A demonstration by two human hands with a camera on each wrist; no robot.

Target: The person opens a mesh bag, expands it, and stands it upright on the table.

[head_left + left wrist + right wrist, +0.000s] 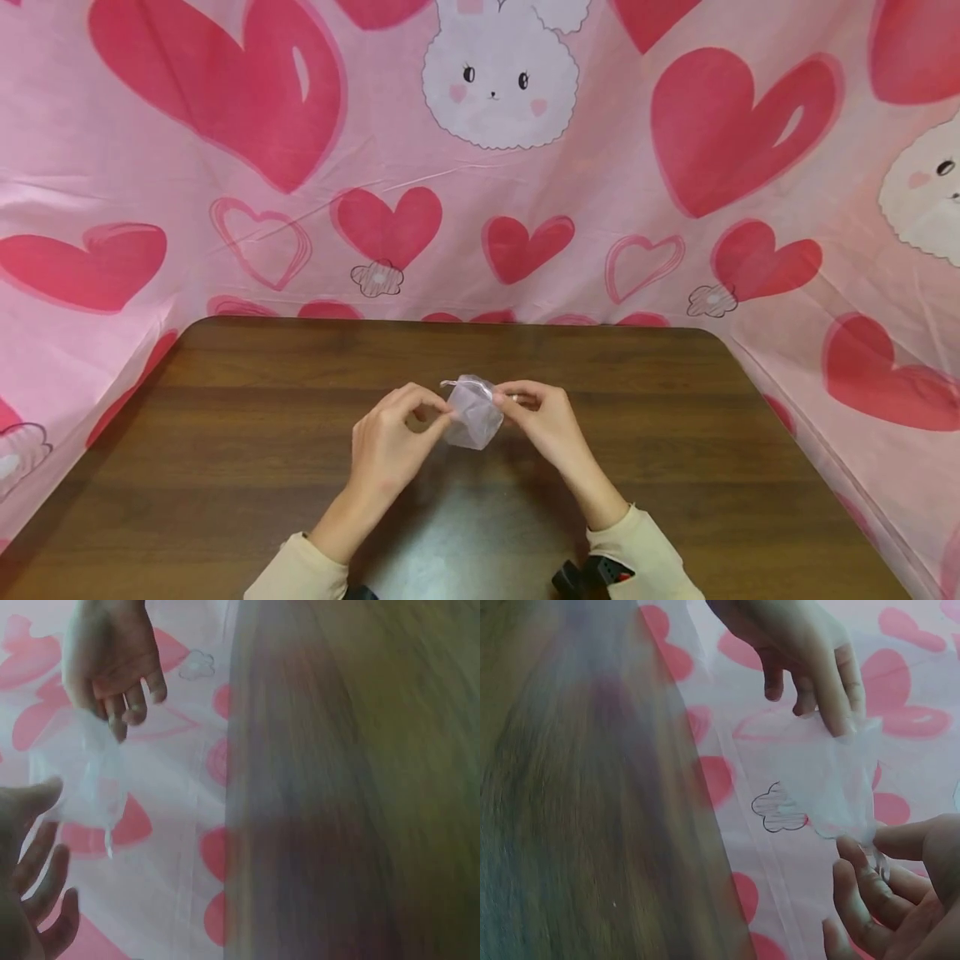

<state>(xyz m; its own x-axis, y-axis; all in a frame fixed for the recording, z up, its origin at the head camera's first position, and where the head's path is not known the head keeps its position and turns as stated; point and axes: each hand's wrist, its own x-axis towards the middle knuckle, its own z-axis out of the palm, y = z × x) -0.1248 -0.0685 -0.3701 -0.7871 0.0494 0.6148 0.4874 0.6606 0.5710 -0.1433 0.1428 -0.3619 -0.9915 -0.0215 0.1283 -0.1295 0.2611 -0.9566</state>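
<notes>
A small sheer white drawstring pouch (474,417) hangs between both hands above the wooden table. My left hand (392,435) pinches its left side between thumb and forefinger, the other fingers loosely bent. On the opposite side, my right hand (549,421) pinches the pouch near its cord with thumb and forefinger. In the right wrist view the pouch (825,776) looks see-through and flat, the left hand (802,660) at its upper edge and the right hand (900,892) at a lower corner. A short white cord end dangles from the pouch (90,776) in the left wrist view.
The dark brown wooden table (262,467) spreads beneath the hands. A pink cloth (465,183) printed with hearts and rabbit faces hangs behind it and along both sides. A black wrist device (592,575) sits by the right sleeve (645,554).
</notes>
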